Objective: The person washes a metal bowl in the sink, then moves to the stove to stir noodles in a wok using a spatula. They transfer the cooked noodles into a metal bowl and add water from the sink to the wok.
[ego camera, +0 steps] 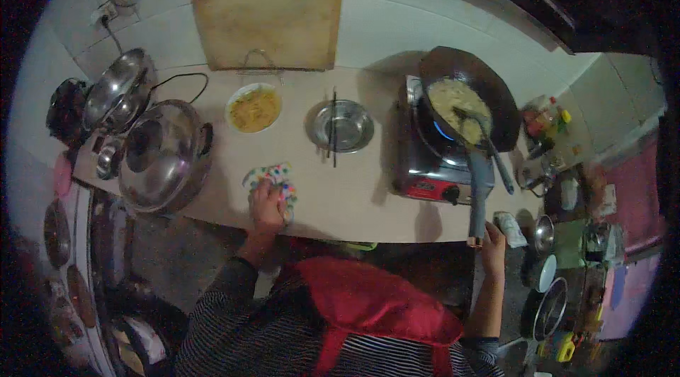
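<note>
My left hand (pixel 267 206) is closed over a white cloth with coloured dots (pixel 276 171) on the countertop. My right hand (pixel 495 244) is at the counter's front edge, beside the end of the grey wok handle (pixel 477 196); its fingers are partly hidden, so a grip cannot be made out. The dark wok (pixel 502 95) sits tilted on a portable gas stove (pixel 435 170) with a blue flame. Pale yellowish food (pixel 451 93) lies in it, with a grey-handled spatula (pixel 486 133) resting inside. Close to my right hand is a white crumpled item (pixel 510 229).
A white bowl of yellow food (pixel 255 109) and a steel bowl (pixel 353 125) with dark chopsticks (pixel 334 135) across it stand mid-counter. A large lidded steel pot (pixel 162 156) is at left. A wooden board (pixel 268 21) leans on the wall. Condiment bottles (pixel 544 117) stand right.
</note>
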Demonstrator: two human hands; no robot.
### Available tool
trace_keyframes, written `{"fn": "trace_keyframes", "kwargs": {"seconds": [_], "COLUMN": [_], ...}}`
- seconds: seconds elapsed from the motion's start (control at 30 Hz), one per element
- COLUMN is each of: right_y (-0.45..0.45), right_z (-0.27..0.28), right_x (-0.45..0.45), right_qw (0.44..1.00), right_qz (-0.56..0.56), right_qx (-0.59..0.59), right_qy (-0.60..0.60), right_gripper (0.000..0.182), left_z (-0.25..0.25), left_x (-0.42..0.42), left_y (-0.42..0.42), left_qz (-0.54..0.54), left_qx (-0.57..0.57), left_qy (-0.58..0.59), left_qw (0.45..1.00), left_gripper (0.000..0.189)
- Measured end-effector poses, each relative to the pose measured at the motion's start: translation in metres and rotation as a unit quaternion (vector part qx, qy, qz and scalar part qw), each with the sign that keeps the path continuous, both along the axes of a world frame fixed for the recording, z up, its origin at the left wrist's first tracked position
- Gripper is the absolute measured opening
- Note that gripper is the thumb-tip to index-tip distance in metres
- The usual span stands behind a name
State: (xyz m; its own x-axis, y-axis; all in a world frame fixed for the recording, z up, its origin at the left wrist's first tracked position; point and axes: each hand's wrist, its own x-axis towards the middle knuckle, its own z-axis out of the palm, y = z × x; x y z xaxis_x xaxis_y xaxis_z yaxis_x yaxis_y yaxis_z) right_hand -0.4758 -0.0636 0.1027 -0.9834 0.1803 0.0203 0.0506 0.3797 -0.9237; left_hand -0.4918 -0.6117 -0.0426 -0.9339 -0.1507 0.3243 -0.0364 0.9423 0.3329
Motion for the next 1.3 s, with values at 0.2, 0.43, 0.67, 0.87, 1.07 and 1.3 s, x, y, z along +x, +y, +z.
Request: {"fn": "trace_keyframes", "kwargs": {"seconds": [0.2,0.43,0.67,0.87,1.07,1.3], "right_y": [-0.005,-0.081,-0.096,-0.1,-0.095,-0.072], "right_z": [-0.022,0.045,0.048,0.039,0.04,0.012], "right_x": [0.014,-0.002,-0.002,-0.001,0.009,0.018], "right_qw": [0.994,0.985,0.994,0.984,0.994,0.988], "right_qz": [0.003,-0.024,0.007,-0.016,-0.018,-0.023], "right_qx": [0.09,-0.141,-0.061,-0.126,-0.042,-0.118], "right_qy": [-0.068,-0.1,-0.086,-0.128,-0.101,-0.095], "right_gripper": [0.032,0.032,0.035,0.033,0.03,0.032], "left_z": [0.018,0.029,0.074,0.015,-0.006,0.034], "left_x": [-0.025,-0.026,-0.027,-0.145,-0.205,-0.18], "left_y": [-0.039,0.069,0.08,0.055,0.073,0.068], "left_qz": [0.104,-0.04,-0.002,0.063,0.135,0.117], "left_qx": [0.044,-0.003,0.076,0.37,0.57,0.579], "left_qy": [-0.041,-0.063,-0.006,0.079,-0.107,-0.115], "left_qw": [0.993,0.997,0.997,0.924,0.804,0.799], "left_gripper": [0.041,0.041,0.039,0.029,0.02,0.019]}}
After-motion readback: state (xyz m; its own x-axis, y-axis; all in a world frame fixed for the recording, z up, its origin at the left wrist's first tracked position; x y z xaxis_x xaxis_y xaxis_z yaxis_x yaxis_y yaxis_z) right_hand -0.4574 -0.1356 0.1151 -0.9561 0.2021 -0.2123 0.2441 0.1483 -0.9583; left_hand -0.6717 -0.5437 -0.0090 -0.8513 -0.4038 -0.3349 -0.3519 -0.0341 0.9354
